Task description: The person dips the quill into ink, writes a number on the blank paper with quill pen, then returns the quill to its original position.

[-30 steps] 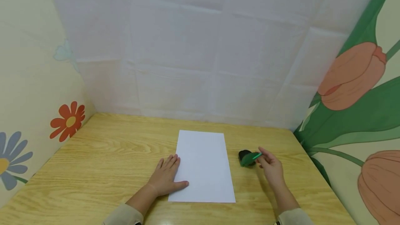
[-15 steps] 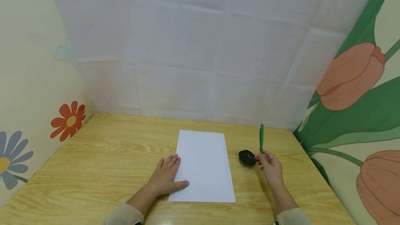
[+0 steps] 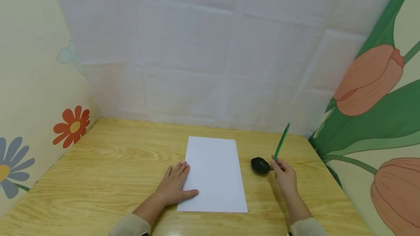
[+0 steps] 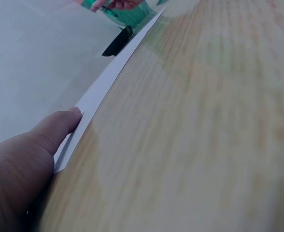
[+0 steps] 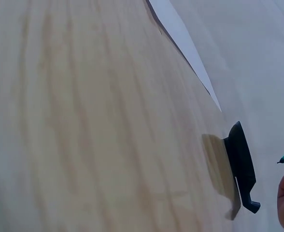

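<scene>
On the wood-grained worktop [image 3: 108, 163], the left hand [image 3: 173, 188] is lying over the left edge of a white sheet of paper [image 3: 214, 176], its straight fingers spreading slightly and its thumb stretching apart from them onto the sheet. To the right, the right hand [image 3: 286, 178] is pinching a green pen [image 3: 282, 142] between thumb and fingers, the pen leaning up and rightward with its tip pointing down. Between the sheet and that hand, a rounded black object [image 3: 260, 165] is sitting on the worktop, near the pen's tip but not touching it.
</scene>
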A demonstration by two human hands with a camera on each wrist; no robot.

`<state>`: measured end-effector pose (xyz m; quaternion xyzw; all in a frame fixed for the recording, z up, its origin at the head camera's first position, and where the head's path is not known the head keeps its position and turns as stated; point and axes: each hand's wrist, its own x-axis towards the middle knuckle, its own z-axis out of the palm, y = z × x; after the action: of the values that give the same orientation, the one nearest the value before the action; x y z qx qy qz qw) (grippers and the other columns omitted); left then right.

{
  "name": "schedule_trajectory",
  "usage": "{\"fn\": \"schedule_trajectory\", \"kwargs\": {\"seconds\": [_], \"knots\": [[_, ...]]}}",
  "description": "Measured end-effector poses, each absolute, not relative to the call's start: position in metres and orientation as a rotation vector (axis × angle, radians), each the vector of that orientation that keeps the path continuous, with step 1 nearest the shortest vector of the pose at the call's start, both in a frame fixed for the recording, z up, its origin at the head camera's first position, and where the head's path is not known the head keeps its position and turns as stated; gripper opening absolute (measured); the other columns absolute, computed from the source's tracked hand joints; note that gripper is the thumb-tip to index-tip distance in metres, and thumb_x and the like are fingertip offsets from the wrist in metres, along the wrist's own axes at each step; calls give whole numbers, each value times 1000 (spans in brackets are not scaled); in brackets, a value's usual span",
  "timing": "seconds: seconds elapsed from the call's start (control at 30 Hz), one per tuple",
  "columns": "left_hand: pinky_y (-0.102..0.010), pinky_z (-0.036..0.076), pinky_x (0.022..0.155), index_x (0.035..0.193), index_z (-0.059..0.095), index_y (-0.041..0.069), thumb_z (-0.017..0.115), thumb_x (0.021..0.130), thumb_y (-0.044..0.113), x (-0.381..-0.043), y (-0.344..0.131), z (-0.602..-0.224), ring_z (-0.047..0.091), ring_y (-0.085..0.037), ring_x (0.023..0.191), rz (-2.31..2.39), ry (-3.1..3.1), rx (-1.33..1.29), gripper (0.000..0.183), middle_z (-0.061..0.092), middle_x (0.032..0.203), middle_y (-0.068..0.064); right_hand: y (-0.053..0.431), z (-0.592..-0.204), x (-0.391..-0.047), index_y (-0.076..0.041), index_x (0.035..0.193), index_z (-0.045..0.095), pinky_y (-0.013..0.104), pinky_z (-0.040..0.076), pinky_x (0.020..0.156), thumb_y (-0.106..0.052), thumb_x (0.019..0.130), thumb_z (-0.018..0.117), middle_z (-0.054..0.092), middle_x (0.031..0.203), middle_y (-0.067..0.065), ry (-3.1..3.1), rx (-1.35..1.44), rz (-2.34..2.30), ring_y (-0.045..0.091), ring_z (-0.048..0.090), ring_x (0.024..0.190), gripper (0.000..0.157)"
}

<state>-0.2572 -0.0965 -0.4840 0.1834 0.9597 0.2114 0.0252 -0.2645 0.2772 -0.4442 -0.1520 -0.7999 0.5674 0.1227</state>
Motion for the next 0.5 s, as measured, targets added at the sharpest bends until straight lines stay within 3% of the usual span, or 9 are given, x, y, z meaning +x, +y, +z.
{"fn": "schedule_trajectory", "kwargs": {"seconds": [0.33,0.5], "knots": [[-58,8,122,150,33,-3,63,82,67,-256,-96,-482,19,-36,151,657,2961,564,102,26,160,-19,276,-442,-266,-6,131,61,19,47,69,-36,93,67,60,83,-26,-2351,-475,1658,7,55,82,49],[-59,8,122,150,32,-3,63,82,67,-256,-97,-482,19,-36,151,657,2961,565,102,26,160,-19,275,-441,-267,-4,126,64,21,48,73,-35,90,71,68,93,-19,-2369,-477,1602,3,58,80,48]]}}
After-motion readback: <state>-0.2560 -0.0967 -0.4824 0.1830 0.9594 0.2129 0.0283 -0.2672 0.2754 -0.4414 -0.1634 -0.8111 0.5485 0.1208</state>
